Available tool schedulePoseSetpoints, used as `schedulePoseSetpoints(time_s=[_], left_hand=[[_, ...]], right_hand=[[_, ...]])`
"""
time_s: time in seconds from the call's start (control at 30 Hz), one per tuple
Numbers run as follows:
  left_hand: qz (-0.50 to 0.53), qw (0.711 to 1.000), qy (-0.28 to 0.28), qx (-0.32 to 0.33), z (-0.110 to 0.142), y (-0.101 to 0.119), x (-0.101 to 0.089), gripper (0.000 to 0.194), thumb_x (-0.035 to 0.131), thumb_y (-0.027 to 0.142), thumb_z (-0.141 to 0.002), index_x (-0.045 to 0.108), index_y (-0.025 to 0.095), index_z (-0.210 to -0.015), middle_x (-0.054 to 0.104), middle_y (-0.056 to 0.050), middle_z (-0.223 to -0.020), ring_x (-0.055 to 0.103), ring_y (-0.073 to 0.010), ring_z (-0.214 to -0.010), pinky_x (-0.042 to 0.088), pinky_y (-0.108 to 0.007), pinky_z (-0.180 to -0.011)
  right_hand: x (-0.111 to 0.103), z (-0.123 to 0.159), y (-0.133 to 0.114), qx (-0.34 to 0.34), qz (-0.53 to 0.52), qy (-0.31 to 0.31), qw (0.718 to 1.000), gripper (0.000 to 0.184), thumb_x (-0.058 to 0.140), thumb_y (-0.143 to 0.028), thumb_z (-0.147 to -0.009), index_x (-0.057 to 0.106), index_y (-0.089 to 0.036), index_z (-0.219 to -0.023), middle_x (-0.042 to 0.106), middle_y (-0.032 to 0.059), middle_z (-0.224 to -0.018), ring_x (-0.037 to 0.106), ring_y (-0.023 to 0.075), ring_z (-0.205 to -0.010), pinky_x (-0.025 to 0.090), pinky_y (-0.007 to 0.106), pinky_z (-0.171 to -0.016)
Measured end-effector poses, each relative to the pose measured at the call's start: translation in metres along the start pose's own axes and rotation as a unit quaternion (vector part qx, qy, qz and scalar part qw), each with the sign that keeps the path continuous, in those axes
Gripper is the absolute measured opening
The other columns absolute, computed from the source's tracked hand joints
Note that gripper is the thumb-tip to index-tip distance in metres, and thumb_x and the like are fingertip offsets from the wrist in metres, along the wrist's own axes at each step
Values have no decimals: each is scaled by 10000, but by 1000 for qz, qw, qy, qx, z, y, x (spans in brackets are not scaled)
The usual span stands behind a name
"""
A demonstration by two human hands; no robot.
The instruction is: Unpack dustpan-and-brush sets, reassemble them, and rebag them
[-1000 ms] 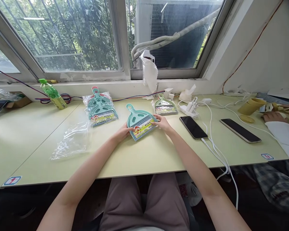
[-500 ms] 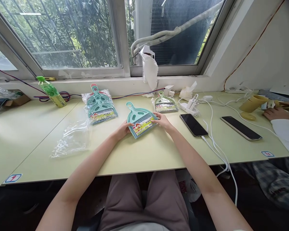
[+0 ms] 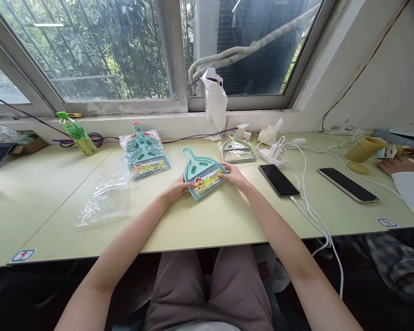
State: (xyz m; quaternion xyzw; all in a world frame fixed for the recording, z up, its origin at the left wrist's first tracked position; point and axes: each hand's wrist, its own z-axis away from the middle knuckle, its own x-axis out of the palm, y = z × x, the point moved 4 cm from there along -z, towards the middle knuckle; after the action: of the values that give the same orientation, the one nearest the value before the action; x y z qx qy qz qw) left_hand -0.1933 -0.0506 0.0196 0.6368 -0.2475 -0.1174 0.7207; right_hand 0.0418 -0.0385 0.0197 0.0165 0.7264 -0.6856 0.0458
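Observation:
A teal mini dustpan with a brush and a colourful label (image 3: 202,171) lies on the pale green table (image 3: 207,220), handle pointing away from me. My left hand (image 3: 177,187) grips its lower left corner. My right hand (image 3: 235,175) holds its right edge, fingers curled onto it. To the left sits a stack of bagged teal dustpan sets (image 3: 145,154). An empty clear plastic bag (image 3: 105,198) lies further left. A smaller bagged green dustpan set (image 3: 237,151) rests just beyond my right hand.
A black phone on a white cable (image 3: 278,180) and a second phone (image 3: 347,185) lie to the right. A white charger (image 3: 272,154) and a green bottle (image 3: 76,133) sit near the window sill. Another person's hands (image 3: 398,163) work beside yellow tape rolls (image 3: 360,149) at the far right.
Both hands have stayed on the teal dustpan, which has barely shifted. The view has tilted slightly. The other person's hands at the right have moved a little.

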Motion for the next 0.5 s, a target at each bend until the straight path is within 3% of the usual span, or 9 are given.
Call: schedulePoseSetpoints(time_s=[0.2, 0.5], left_hand=[[51, 999, 14, -4, 0, 1, -2, 638, 643, 76, -606, 510, 216, -1214, 697, -57, -1052, 681, -239, -947, 584, -338, -783], [40, 999, -4, 11, -3, -4, -5, 663, 636, 69, -577, 504, 216, -1210, 702, -41, -1027, 670, -238, -962, 564, -345, -825]], right_hand=[[-1, -3, 4, 0, 0, -5, 1000, 568, 769, -147, -615, 617, -199, -1160, 680, 78, -1107, 646, 209, -973, 522, 408, -917], [0, -2, 5, -2, -4, -21, 1000, 561, 754, -142, -640, 606, -210, -1177, 681, 69, -1109, 653, 199, -931, 542, 401, -890]])
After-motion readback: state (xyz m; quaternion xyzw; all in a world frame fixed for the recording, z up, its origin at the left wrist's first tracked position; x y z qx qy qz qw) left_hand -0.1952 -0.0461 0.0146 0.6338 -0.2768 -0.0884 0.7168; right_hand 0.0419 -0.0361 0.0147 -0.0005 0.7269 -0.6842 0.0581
